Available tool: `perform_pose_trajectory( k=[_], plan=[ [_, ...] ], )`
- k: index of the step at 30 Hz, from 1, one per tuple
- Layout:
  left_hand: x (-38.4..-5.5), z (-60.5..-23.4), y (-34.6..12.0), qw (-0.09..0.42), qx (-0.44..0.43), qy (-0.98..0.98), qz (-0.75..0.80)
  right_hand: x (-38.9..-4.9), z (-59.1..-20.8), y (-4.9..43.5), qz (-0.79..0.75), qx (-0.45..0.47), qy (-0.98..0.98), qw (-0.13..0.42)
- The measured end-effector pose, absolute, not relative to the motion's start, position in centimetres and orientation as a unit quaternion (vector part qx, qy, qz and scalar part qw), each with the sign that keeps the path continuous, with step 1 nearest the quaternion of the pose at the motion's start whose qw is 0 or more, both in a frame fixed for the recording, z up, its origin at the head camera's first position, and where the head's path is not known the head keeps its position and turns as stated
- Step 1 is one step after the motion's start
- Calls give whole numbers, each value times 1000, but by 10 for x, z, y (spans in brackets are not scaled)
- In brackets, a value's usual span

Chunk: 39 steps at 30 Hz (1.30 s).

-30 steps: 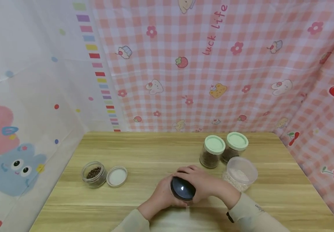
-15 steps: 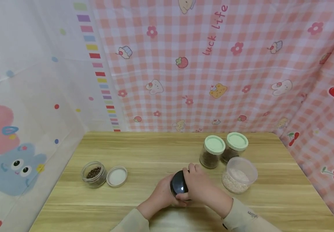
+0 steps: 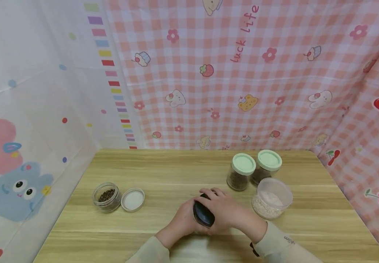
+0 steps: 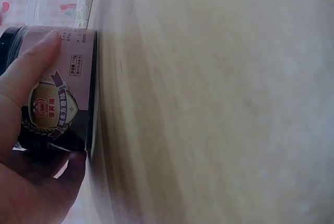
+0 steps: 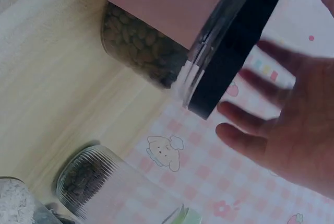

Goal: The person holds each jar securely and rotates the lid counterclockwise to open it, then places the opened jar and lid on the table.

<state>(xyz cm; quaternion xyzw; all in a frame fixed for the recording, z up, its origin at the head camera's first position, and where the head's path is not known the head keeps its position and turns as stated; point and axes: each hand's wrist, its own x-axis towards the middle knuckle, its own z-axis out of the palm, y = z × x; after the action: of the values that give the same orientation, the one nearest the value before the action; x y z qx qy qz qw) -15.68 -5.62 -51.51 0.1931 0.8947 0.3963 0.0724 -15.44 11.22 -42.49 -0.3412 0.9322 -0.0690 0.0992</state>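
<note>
At the front middle of the table, my left hand [image 3: 180, 221] grips the body of a jar [image 4: 78, 88] with a pink-and-black label. The left wrist view shows its thumb and fingers round the jar, whose base is down at the tabletop. Brown pellet-like pieces [image 5: 138, 38] show through the clear wall. Over the black lid [image 3: 203, 213] lies my right hand [image 3: 227, 212], its curved fingers round the rim. The right wrist view has several fingertips at the lid's edge and one slightly off it. The lid sits on the jar.
On the left, an open glass jar [image 3: 101, 207] with brown grains stands beside its white lid [image 3: 132, 200]. Behind and right of my hands are two green-lidded jars, one nearer [image 3: 238, 180] and one farther [image 3: 260, 174]. A clear tub [image 3: 268, 204] with pale flakes stands close to my right wrist.
My right hand has shifted and turned back and forth on the black lid, its fingers now spread farther across the top. My left hand stays round the jar.
</note>
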Motion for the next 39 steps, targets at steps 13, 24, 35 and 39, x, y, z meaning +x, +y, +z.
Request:
perform_pose_trajectory(
  k=[13, 24, 35, 39],
  plan=[
    [-159, -515, -56, 91, 167, 895, 403, -155, -429, 107, -48, -294, 951, 86],
    [-158, -512, -57, 74, 205, 910, 353, -154, -419, 111, -60, -378, 916, 125],
    [-157, -510, -56, 99, 158, 893, 411, -153, -425, 104, -58, -235, 966, 86],
    [-157, -512, -56, 97, 163, 895, 403, -156, -428, 109, -66, -271, 957, 84]
  ],
)
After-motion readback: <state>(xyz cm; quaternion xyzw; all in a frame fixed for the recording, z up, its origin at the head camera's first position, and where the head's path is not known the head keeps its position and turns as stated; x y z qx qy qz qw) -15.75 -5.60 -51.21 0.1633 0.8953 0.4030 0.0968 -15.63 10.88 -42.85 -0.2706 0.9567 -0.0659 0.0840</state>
